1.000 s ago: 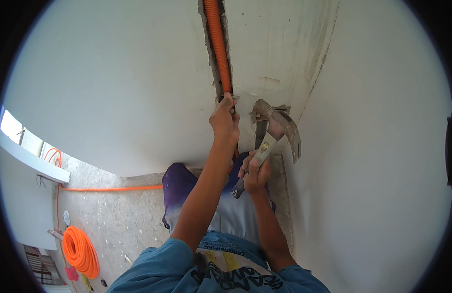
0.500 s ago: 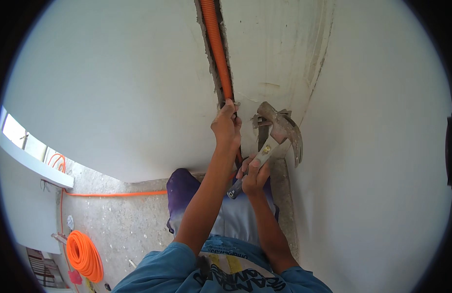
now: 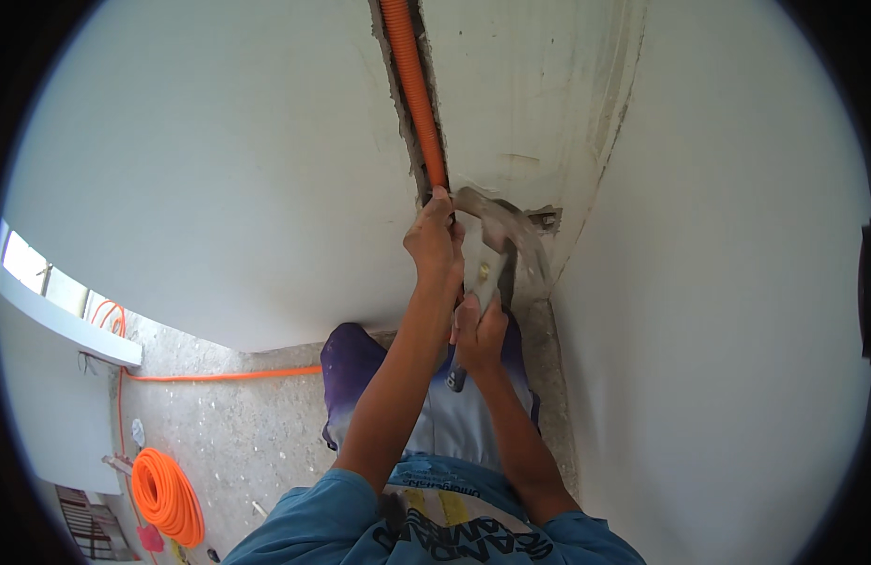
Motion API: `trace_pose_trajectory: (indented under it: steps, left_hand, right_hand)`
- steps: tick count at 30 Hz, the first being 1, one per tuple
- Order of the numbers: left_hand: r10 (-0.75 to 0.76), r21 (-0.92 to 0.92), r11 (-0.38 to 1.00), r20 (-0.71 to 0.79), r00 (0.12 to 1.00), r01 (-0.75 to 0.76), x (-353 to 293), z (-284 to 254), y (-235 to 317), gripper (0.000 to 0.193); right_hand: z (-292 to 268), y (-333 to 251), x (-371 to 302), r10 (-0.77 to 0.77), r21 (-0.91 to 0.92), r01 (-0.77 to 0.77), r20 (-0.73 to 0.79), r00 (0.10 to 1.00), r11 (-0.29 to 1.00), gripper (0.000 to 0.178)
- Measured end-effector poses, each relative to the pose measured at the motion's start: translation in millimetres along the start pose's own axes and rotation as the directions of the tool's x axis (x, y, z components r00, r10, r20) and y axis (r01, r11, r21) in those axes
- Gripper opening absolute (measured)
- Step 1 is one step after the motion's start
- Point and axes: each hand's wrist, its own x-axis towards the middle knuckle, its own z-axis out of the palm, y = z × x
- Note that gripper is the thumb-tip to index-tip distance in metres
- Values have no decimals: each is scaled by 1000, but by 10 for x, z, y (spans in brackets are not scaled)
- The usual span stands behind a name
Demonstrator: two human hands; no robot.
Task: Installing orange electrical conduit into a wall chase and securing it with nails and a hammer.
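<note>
Orange corrugated conduit point(image 3: 412, 85) runs down inside a rough groove point(image 3: 404, 132) cut in the pale wall. My left hand point(image 3: 434, 234) is closed at the groove, fingers pinched against the conduit where it passes out of sight behind them. Whatever small thing they pinch is hidden. In my right hand point(image 3: 479, 331) is a claw hammer point(image 3: 500, 224), gripped around its handle. The hammer's head, blurred by motion, is close to the right of my left fingertips; I cannot tell whether it touches anything.
A rough-edged hole point(image 3: 546, 219) opens in the wall right of the hammer. Another wall point(image 3: 718, 282) rises close on my right. On the concrete floor point(image 3: 257, 424) at left lie a coil of orange conduit point(image 3: 167, 497) and a stretched orange length point(image 3: 228, 377).
The hammer has swung left toward my left fingertips, uncovering the wall hole. My right hand has shifted slightly left and up. My left hand stays at nearly the same spot.
</note>
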Motion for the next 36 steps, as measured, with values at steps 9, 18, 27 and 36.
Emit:
trace_pose_trajectory:
  steps: [9, 18, 27, 36]
  left_hand:
    - [61, 60, 997, -77, 995, -56, -59, 69, 7, 31]
    - [63, 84, 995, -104, 993, -54, -54, 83, -1, 28]
    - [54, 67, 997, -131, 990, -45, -52, 81, 14, 26]
    - [69, 69, 996, -134, 989, -60, -38, 59, 6, 25]
  right_hand:
    - [70, 10, -32, -125, 242, 149, -114, 986, 959, 31]
    - [-2, 82, -47, -143, 247, 177, -152, 978, 953, 35]
    - [-91, 69, -30, -95, 180, 110, -90, 991, 977, 36]
    - [-133, 29, 2, -55, 142, 67, -91, 994, 988, 35]
